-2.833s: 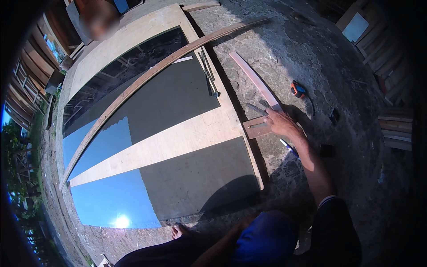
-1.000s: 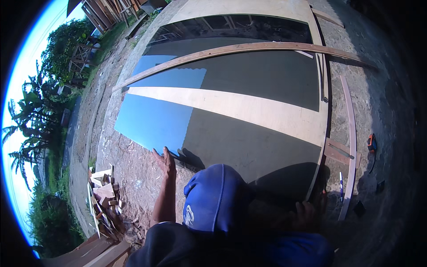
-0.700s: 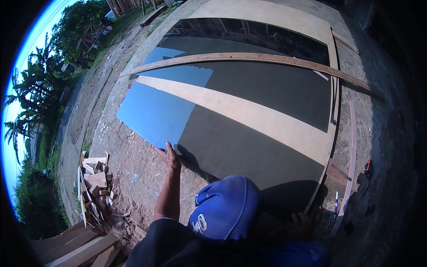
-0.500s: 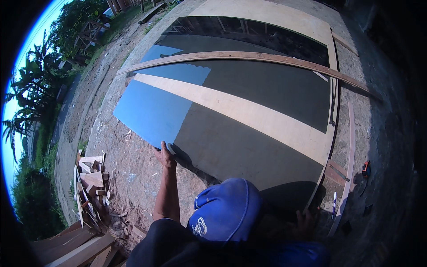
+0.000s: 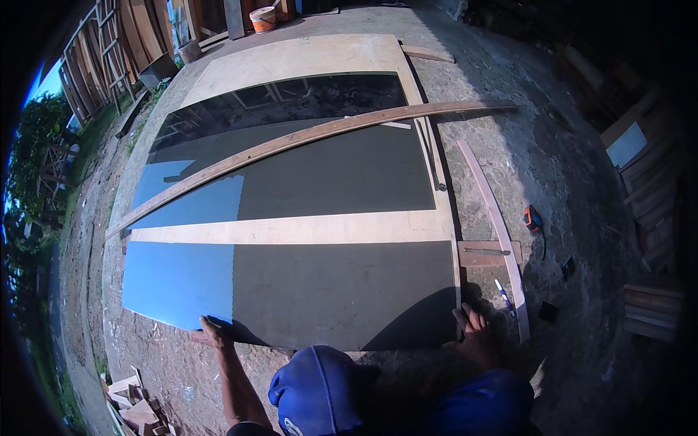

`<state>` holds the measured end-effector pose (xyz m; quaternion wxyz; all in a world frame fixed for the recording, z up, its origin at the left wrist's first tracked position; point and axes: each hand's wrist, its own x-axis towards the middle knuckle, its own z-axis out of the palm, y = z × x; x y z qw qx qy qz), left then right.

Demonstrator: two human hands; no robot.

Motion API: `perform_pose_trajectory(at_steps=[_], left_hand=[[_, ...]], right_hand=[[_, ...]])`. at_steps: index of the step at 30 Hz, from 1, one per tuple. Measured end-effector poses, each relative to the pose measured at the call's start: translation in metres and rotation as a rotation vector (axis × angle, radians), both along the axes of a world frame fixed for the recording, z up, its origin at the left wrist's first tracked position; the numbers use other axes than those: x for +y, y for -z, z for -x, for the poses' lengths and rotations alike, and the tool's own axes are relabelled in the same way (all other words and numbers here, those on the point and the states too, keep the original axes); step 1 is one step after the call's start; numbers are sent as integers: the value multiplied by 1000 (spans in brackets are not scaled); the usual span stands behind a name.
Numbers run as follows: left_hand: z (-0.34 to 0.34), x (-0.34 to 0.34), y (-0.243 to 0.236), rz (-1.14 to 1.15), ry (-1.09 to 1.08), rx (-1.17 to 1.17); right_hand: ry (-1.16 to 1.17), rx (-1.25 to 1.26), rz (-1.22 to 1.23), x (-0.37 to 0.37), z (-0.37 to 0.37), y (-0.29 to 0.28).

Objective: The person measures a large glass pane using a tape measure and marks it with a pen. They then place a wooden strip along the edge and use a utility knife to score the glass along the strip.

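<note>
A dark, glossy glass sheet (image 5: 342,291) lies across the near part of a large pale wooden panel, a blue patch showing on its left portion. My left hand (image 5: 212,333) is closed on its near edge, thumb on top and the other fingers mostly hidden below. At the near right corner my right hand (image 5: 478,334) curls round the edge, partly in shadow. Beyond a pale wooden strip (image 5: 298,229) of the panel lies a second dark glass sheet (image 5: 327,182). A long wooden batten (image 5: 291,142) crosses over that one at a slant.
To the right on the concrete are a thin wooden strip (image 5: 494,225), a pen (image 5: 504,296) and an orange-black tape measure (image 5: 533,218). Wood offcuts (image 5: 138,410) pile up at lower left. A blue cap (image 5: 320,385) fills the lower middle. An orange bucket (image 5: 262,19) stands far back.
The view has swung round, so the panel now lies straighter across. My right hand has come up to the glass sheet's corner. My left hand keeps its place on the near edge.
</note>
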<state>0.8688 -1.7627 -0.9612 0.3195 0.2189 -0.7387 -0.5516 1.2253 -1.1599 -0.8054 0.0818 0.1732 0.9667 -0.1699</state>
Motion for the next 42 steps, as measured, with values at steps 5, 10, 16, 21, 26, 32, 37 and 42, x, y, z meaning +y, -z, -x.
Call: perform_pose_trajectory(at_steps=[5,10,16,21,26,32,37,42], left_hand=[[9,-33,45,817,-45,-326],[8,-42,56,1408,-192,-73],[6,-28,34,365,73,-123],[8,-1,-16,435,-176,-327],[46,39,-74,539,96,-170],[30,116,-180,397,573,46],[8,161,-225,455,850,59],[6,201,-227,369,987,-60]], right_hand=[[-29,10,28,5,7,-3],[-55,-81,31,12,9,1],[-70,-34,123,14,5,4],[-46,-105,123,19,14,-24],[-9,-199,-5,33,53,-67],[-39,-86,-100,51,75,-131],[-70,-21,-94,63,85,-143],[-51,68,-14,82,87,-87]])
